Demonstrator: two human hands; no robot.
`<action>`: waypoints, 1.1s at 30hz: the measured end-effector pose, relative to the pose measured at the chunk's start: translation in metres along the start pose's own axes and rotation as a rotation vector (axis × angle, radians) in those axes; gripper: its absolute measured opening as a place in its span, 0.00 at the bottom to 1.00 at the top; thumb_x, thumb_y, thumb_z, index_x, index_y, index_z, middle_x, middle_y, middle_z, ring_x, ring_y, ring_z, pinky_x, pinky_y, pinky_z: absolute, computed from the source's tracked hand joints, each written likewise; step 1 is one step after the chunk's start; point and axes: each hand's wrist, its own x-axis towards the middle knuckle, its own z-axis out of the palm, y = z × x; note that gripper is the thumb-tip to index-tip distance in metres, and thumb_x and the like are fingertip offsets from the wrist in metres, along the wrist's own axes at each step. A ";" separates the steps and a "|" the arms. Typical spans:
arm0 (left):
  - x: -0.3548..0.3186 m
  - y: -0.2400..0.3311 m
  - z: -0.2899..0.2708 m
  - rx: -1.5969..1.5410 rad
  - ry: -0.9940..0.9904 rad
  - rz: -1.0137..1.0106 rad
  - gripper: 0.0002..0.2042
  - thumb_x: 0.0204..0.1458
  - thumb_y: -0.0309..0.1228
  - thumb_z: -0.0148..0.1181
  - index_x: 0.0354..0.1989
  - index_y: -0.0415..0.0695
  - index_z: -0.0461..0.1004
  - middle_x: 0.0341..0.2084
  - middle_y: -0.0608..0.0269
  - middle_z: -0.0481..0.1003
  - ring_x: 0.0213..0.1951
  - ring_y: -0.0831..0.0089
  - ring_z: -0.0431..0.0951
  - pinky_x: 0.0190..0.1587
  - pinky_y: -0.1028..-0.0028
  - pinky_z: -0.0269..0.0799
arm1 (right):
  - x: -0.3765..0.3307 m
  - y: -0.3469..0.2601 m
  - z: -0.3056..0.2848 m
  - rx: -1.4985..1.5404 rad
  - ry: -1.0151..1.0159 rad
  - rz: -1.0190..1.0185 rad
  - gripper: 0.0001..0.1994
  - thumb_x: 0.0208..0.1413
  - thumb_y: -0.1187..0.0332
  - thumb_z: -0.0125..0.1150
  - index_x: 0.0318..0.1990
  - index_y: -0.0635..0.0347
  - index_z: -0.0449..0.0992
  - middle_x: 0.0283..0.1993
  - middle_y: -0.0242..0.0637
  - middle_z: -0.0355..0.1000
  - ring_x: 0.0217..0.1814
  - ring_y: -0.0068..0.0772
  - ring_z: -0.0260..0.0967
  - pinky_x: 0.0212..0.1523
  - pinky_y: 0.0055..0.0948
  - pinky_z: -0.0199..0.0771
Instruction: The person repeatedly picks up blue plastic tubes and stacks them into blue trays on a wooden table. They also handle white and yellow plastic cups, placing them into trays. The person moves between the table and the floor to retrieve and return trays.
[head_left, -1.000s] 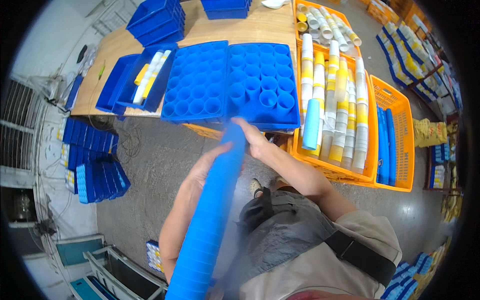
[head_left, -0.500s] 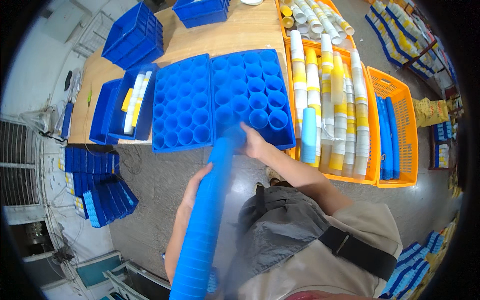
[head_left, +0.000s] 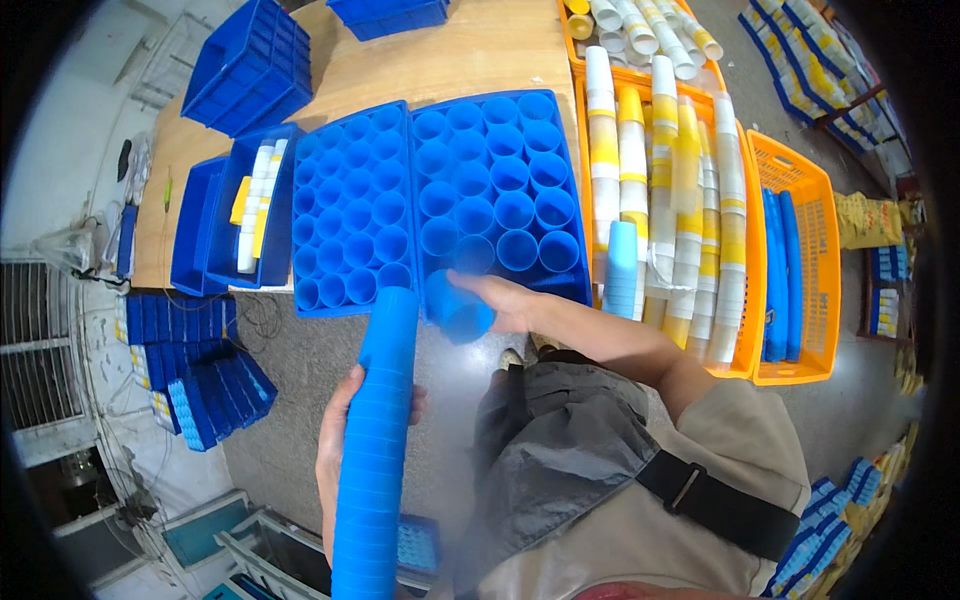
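A single blue plastic cup (head_left: 462, 312), blurred, sat in the person's right hand (head_left: 505, 303), fingers closed around it, just off the near edge of a blue moulded tray (head_left: 497, 195) with round sockets, at about six o'clock from the tray's middle. The left hand (head_left: 335, 450) was wrapped around a long nested stack of blue cups (head_left: 375, 450), holding it upright and slightly tilted, its top end just beside the single cup, at nine o'clock from it.

Judged from this, the step in hand was pulling one cup off the top of the stack and carrying it toward the tray. Most sockets already held cups, though whether the near row had a free one could not be told. The next move would call for lining the cup up over an open socket, mouth upward, and pressing it down, while the left hand steadied the stack.

A second matching blue tray (head_left: 350, 210) lay touching the first at its nine o'clock, both on a wooden worktop (head_left: 470, 50). Further toward nine o'clock sat a blue bin (head_left: 215, 265) with white and yellow pieces. At three o'clock an orange crate (head_left: 757, 300) held stacks of white and yellow cups, and a second orange crate (head_left: 825, 220) beyond it held blue stacks. More blue bins (head_left: 190, 385) stood on the floor at seven o'clock.
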 end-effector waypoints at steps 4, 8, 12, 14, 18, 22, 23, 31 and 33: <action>0.024 0.003 -0.003 0.111 -0.080 -0.080 0.37 0.59 0.53 0.59 0.60 0.26 0.67 0.41 0.36 0.78 0.39 0.55 0.84 0.40 0.62 0.84 | -0.017 0.020 0.011 -0.002 0.330 -0.125 0.30 0.69 0.48 0.54 0.67 0.62 0.63 0.66 0.43 0.68 0.64 0.40 0.69 0.61 0.44 0.74; 0.045 0.003 0.013 0.166 -0.191 -0.248 0.34 0.61 0.51 0.58 0.57 0.25 0.67 0.42 0.36 0.78 0.39 0.53 0.83 0.42 0.61 0.83 | -0.075 0.027 0.041 -2.031 0.454 -1.212 0.25 0.64 0.63 0.56 0.66 0.61 0.66 0.67 0.43 0.67 0.67 0.40 0.67 0.58 0.40 0.68; 0.059 0.014 0.042 0.236 -0.391 -0.344 0.34 0.60 0.51 0.59 0.57 0.26 0.67 0.41 0.36 0.78 0.37 0.54 0.83 0.40 0.62 0.83 | -0.075 0.034 0.040 -2.132 0.515 -1.279 0.19 0.59 0.67 0.56 0.59 0.53 0.73 0.61 0.33 0.72 0.61 0.30 0.70 0.52 0.36 0.65; 0.061 0.023 0.050 0.288 -0.424 -0.310 0.34 0.60 0.51 0.59 0.57 0.26 0.67 0.41 0.36 0.78 0.37 0.54 0.83 0.37 0.63 0.83 | -0.078 0.017 0.031 -2.206 0.600 -1.403 0.18 0.60 0.68 0.55 0.59 0.53 0.72 0.59 0.33 0.74 0.60 0.29 0.71 0.50 0.36 0.64; 0.055 0.051 0.035 0.363 -0.296 -0.288 0.35 0.61 0.53 0.57 0.60 0.29 0.66 0.39 0.35 0.79 0.35 0.54 0.84 0.34 0.62 0.83 | -0.126 -0.040 0.012 -1.952 1.305 -0.908 0.22 0.56 0.73 0.63 0.59 0.56 0.71 0.54 0.37 0.74 0.57 0.39 0.73 0.48 0.38 0.70; 0.069 0.076 0.007 0.363 -0.272 -0.261 0.35 0.56 0.53 0.64 0.58 0.30 0.68 0.35 0.34 0.79 0.31 0.50 0.85 0.35 0.57 0.85 | -0.165 -0.017 -0.026 -1.200 1.148 -1.174 0.54 0.44 0.64 0.82 0.73 0.63 0.48 0.58 0.47 0.70 0.65 0.44 0.67 0.62 0.43 0.70; 0.074 0.077 0.003 0.418 -0.302 -0.303 0.36 0.58 0.53 0.60 0.59 0.30 0.67 0.37 0.34 0.79 0.32 0.50 0.84 0.36 0.57 0.84 | -0.150 0.007 -0.035 -1.075 0.957 -1.119 0.59 0.45 0.58 0.82 0.75 0.64 0.41 0.59 0.48 0.69 0.65 0.42 0.66 0.61 0.43 0.72; 0.077 0.058 0.008 0.513 -0.543 -0.279 0.34 0.57 0.44 0.64 0.64 0.32 0.62 0.45 0.38 0.77 0.40 0.54 0.83 0.41 0.60 0.83 | -0.117 0.045 0.028 -1.909 0.854 -1.169 0.47 0.44 0.51 0.75 0.70 0.62 0.61 0.70 0.50 0.61 0.68 0.53 0.63 0.65 0.52 0.61; 0.077 0.052 0.014 0.574 -0.638 -0.252 0.33 0.56 0.41 0.66 0.64 0.33 0.62 0.45 0.40 0.77 0.40 0.56 0.83 0.41 0.62 0.83 | -0.105 0.045 0.052 -2.409 0.400 -1.139 0.33 0.56 0.60 0.64 0.68 0.62 0.64 0.67 0.47 0.66 0.64 0.41 0.66 0.57 0.42 0.65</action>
